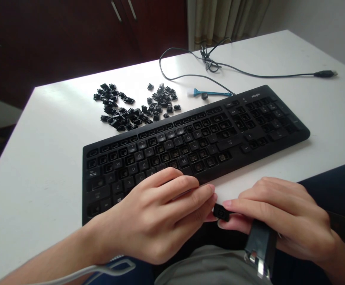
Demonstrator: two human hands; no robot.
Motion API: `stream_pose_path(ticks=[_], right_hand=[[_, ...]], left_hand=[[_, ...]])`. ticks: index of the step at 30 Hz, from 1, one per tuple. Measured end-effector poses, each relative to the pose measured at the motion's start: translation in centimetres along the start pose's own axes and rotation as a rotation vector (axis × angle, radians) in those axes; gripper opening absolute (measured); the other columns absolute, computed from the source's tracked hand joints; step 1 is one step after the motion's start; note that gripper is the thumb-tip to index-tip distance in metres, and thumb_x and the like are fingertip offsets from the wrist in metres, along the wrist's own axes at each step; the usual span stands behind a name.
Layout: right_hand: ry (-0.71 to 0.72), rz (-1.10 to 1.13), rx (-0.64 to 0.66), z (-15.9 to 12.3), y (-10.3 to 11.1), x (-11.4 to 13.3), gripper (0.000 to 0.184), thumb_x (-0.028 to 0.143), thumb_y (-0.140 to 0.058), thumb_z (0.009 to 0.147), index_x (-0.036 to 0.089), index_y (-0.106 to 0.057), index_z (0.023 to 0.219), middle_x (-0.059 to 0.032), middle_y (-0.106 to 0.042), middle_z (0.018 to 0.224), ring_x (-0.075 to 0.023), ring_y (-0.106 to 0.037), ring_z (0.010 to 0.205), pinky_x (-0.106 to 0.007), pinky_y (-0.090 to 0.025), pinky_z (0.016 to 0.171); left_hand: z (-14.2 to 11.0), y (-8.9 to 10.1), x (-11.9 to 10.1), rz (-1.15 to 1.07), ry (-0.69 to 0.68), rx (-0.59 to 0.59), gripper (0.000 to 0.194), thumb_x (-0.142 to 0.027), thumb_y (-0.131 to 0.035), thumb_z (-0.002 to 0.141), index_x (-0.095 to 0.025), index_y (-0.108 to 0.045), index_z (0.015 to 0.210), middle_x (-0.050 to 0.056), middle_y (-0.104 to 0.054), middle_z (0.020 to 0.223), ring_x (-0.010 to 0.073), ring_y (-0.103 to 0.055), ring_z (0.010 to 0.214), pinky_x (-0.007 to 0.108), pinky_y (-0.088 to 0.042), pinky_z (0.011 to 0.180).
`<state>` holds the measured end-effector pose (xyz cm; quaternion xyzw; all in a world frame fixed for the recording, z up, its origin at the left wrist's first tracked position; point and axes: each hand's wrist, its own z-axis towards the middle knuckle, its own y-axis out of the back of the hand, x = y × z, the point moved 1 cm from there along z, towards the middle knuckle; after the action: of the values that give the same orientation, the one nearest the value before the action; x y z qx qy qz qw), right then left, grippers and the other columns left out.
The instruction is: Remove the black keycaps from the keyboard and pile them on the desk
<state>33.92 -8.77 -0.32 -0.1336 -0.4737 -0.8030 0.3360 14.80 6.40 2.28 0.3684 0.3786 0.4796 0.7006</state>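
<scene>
A small black keycap is pinched between the fingertips of my left hand and those of my right hand, its underside facing up. Both hands are closed around it, just in front of the black keyboard. My left hand covers part of the keyboard's lower edge. Many key sockets stand bare, while several lettered keys remain seated. Under my right hand sits a dark box-shaped object with metal parts at its end; whether the hand grips it I cannot tell.
Loose black keycaps lie piled behind the keyboard on the white table. Near them rest a blue brush and a single keycap. The keyboard's cable runs across the back. A white cord passes below my left wrist.
</scene>
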Motion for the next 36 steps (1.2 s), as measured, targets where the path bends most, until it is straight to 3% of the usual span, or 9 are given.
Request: stream_pose_path(ticks=[8, 14, 19, 26, 32, 36], right_hand=[[-0.016, 0.008, 0.0, 0.0, 0.0, 0.1, 0.027, 0.014, -0.082, 0.076, 0.013, -0.073, 0.102, -0.0019, -0.072, 0.082, -0.0121, -0.065, 0.068, -0.027, -0.051, 0.063], [-0.068, -0.042, -0.066, -0.1, -0.3, 0.3, 0.027, 0.011, -0.08, 0.078, 0.013, -0.073, 0.104, -0.0031, -0.073, 0.086, -0.0135, -0.067, 0.076, -0.026, -0.055, 0.069], [0.011, -0.116, -0.101, -0.1, -0.7, 1.2, 0.028, 0.011, -0.077, 0.08, 0.007, -0.071, 0.108, -0.0076, -0.074, 0.09, -0.0165, -0.067, 0.076, -0.031, -0.055, 0.068], [0.014, -0.127, -0.141, -0.1, -2.2, 1.7, 0.032, 0.007, -0.071, 0.082, 0.008, -0.069, 0.114, -0.0127, -0.074, 0.114, -0.0206, -0.072, 0.085, -0.033, -0.056, 0.071], [-0.024, -0.012, -0.197, 0.8, -2.7, 1.9, 0.031, 0.01, -0.074, 0.083, 0.012, -0.065, 0.113, -0.0071, -0.077, 0.101, -0.016, -0.072, 0.079, -0.03, -0.057, 0.07], [-0.051, 0.039, -0.177, 1.3, -2.0, 1.7, 0.038, 0.011, -0.079, 0.079, 0.012, -0.064, 0.114, -0.0061, -0.077, 0.101, -0.0152, -0.072, 0.087, -0.027, -0.057, 0.076]], left_hand=[[0.0, 0.1, 0.0, 0.006, 0.012, 0.001, 0.016, -0.017, -0.064, 0.092, -0.013, -0.072, 0.105, 0.008, -0.074, 0.115, 0.0206, -0.068, 0.09, 0.033, -0.055, 0.069], [-0.2, 0.1, -0.1, -0.011, 0.126, -0.037, 0.026, -0.024, -0.074, 0.087, -0.011, -0.071, 0.109, 0.008, -0.075, 0.111, 0.019, -0.067, 0.086, 0.032, -0.054, 0.069], [-0.1, -0.1, 0.0, -0.056, 0.193, -0.1, 0.026, -0.028, -0.077, 0.084, -0.013, -0.071, 0.105, 0.007, -0.077, 0.104, 0.0171, -0.068, 0.082, 0.03, -0.054, 0.068], [0.1, -0.2, 0.0, -0.202, 0.265, -0.157, 0.03, -0.028, -0.078, 0.083, -0.014, -0.071, 0.108, 0.007, -0.077, 0.104, 0.0163, -0.069, 0.08, 0.03, -0.055, 0.071], [0.4, 0.0, 0.0, -0.364, 0.34, -0.163, 0.018, -0.022, -0.073, 0.087, -0.017, -0.072, 0.105, 0.004, -0.078, 0.096, 0.0138, -0.068, 0.079, 0.027, -0.056, 0.074], [0.1, 0.2, 0.0, -0.448, 0.386, -0.14, 0.028, -0.022, -0.071, 0.089, -0.015, -0.069, 0.116, 0.005, -0.077, 0.092, 0.0127, -0.069, 0.078, 0.022, -0.056, 0.073]])
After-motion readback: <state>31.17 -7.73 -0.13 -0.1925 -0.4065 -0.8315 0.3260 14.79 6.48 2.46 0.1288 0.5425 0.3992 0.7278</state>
